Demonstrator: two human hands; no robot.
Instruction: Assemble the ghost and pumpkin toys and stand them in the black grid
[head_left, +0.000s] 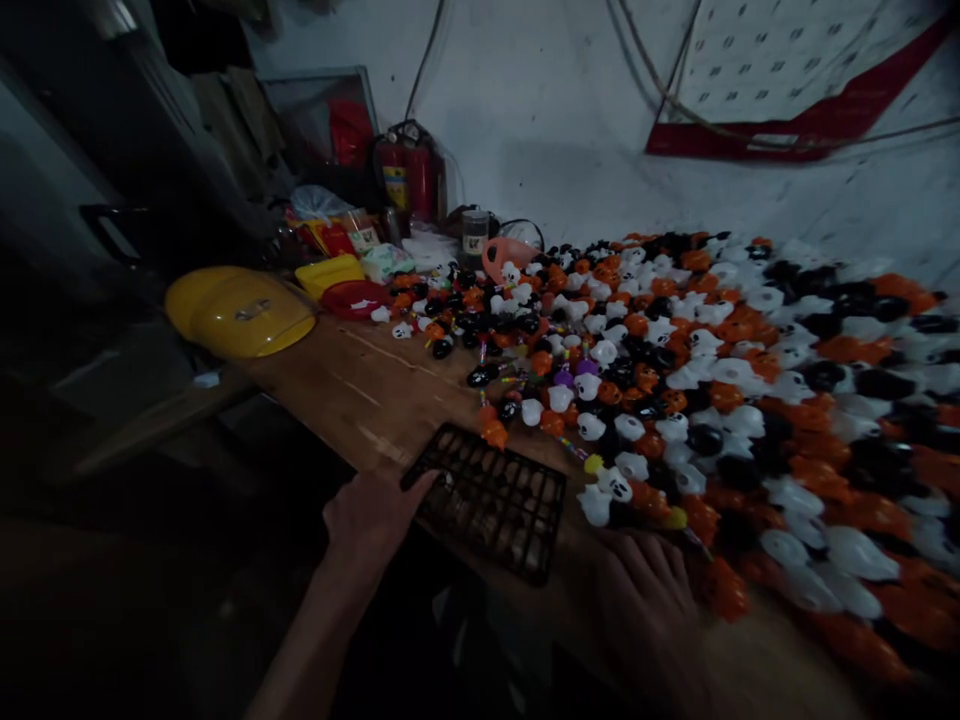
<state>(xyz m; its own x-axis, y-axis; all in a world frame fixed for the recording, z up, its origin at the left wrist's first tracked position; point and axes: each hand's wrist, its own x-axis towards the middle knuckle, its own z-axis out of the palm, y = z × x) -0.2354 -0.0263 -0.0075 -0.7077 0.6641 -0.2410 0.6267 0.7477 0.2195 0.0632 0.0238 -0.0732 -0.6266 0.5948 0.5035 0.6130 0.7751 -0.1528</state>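
A black rectangular grid tray (499, 500) lies at a slant near the front edge of the wooden table. My left hand (375, 515) is closed at its left end, the thumb over the rim and the other fingers mostly hidden. Past the tray's right end, my right hand (649, 585) rests on the tabletop, dim and slightly blurred. Its fingers look loosely bent, with nothing visible in them. Just beyond these fingers are small ghost figures (616, 485) and orange pumpkin figures (726, 588). An orange figure (493, 430) touches the tray's far edge.
A large heap of white, orange and black figures (705, 350) covers the table's right side. A yellow cap-like object (240, 312) sits at the left corner, near a red bowl (356, 298) and a yellow container (330, 272). Fire extinguishers (409, 175) stand by the wall.
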